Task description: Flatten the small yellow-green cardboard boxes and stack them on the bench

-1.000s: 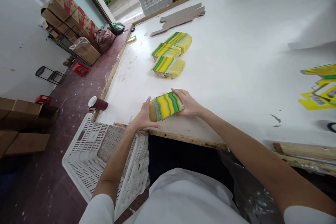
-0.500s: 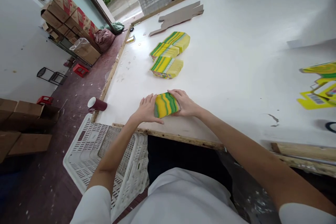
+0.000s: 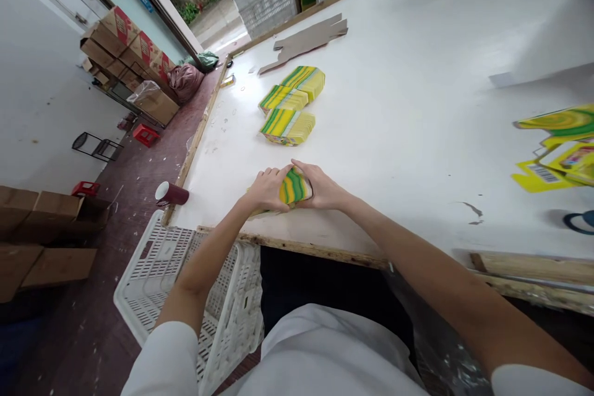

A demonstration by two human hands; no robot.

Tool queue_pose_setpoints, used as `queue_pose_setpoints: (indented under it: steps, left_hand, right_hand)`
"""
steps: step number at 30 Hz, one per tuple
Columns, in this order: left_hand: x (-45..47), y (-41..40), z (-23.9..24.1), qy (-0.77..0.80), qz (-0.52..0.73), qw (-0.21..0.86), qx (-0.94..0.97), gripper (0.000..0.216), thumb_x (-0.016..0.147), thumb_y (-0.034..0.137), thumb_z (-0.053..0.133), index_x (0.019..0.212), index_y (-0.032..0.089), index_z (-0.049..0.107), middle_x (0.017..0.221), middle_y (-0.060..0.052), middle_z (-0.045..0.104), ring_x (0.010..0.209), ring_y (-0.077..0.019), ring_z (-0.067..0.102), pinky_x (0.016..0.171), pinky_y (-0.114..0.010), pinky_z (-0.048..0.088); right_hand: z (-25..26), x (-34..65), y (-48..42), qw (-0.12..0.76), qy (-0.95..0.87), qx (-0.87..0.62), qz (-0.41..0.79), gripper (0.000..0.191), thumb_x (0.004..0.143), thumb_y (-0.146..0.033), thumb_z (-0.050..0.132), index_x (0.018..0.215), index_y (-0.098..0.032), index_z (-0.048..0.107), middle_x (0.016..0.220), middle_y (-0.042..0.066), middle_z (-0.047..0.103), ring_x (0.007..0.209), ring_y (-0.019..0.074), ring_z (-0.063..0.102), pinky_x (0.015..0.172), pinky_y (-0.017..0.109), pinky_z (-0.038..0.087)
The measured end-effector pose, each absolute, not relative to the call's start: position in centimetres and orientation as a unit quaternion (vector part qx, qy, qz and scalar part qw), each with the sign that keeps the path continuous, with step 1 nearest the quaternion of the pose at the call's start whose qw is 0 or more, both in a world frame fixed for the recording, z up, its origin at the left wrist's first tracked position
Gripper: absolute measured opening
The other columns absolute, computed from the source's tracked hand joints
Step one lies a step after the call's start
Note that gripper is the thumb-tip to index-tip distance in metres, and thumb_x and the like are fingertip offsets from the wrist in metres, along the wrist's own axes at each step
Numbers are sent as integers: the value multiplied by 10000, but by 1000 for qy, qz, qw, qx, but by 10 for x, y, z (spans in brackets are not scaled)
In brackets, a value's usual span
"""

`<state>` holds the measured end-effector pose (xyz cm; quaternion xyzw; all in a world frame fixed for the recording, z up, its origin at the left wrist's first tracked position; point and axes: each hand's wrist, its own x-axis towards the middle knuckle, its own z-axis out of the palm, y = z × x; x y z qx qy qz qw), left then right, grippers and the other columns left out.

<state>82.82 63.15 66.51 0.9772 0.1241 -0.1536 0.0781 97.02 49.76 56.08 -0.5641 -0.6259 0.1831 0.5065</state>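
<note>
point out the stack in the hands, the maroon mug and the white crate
yellow-green stack point(image 3: 293, 185), head view, striped top face between the hands
maroon mug point(image 3: 171, 193), head view, its side, beside the table corner
white crate point(image 3: 153, 266), head view, slotted floor

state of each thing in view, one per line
left hand: gripping the held stack
right hand: gripping its other end
held stack of yellow-green cartons: squeezed between both hands
three carton stacks: lying flat on the table
maroon mug: tipped sideways
white crate: empty
</note>
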Motion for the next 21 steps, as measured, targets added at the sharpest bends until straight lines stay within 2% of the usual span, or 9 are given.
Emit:
queue_pose_setpoints:
  steps: [4, 10, 17, 21]
  left_hand:
    - [830, 628, 670, 115, -140, 84, 980, 1149, 524, 485, 825, 1517, 184, 331, 1210, -165, 572, 1123, -422, 513, 977, -527, 391]
    - [834, 626, 647, 152, -131, 102, 974, 1175, 524, 449, 827, 1522, 160, 278, 1344, -215, 481, 1196, -448, 484, 1007, -557, 377]
    - [825, 612, 651, 167, -125, 62, 976, 1163, 539, 404, 819, 1524, 176, 244, 1279, -195, 498, 1149, -427, 504, 975, -550, 408]
    - [821, 608, 655, 170, -99, 60, 979, 1190, 554, 412, 819, 1546, 171, 208, 1300, -200, 485, 1155, -417, 503, 979, -539, 415]
  right_hand:
    - [565, 973, 490, 499, -636, -564, 171, 1146, 710, -697, 738, 1593, -214, 191, 1502, 199, 424, 1391, 415, 402, 1146, 606, 337]
    - [551, 975, 495, 447, -646, -587, 194, 1190, 686, -592, 794, 1605, -217, 137, 1515, 217, 346, 1419, 424, 340, 1144, 636, 326]
    - [563, 970, 490, 456, -656, -582, 153, 1114, 692, -576, 791, 1584, -228, 222, 1448, 200, 445, 1341, 402, 448, 1107, 588, 396]
    - [570, 970, 488, 459, -659, -582, 129, 1086, 715, -560, 777, 1588, -249, 211, 1475, 178, 434, 1352, 384, 445, 1131, 563, 380]
